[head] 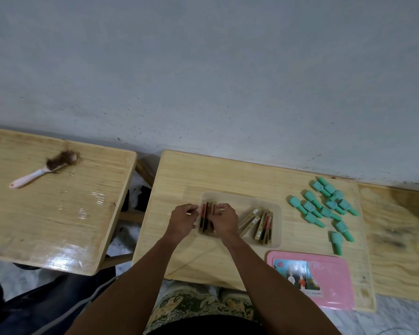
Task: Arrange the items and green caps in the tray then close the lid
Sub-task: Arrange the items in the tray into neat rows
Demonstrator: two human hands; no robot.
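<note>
Clear plastic tray [275, 238] sits mid-desk; our left hand [181, 220] and right hand [224, 220] pinch the upright boxed items [205, 217] at its left end. Green caps [324, 209] lie loose by the desk's right edge, the pink lid [334, 274] at its near right corner.

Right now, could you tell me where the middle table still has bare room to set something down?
Bare wood lies along the far edge beyond the clear plastic tray, and at the near left corner beside the left hand. The right side is crowded: scattered green caps and the pink lid. Both hands, right hand included, fill the tray's left end.
</note>
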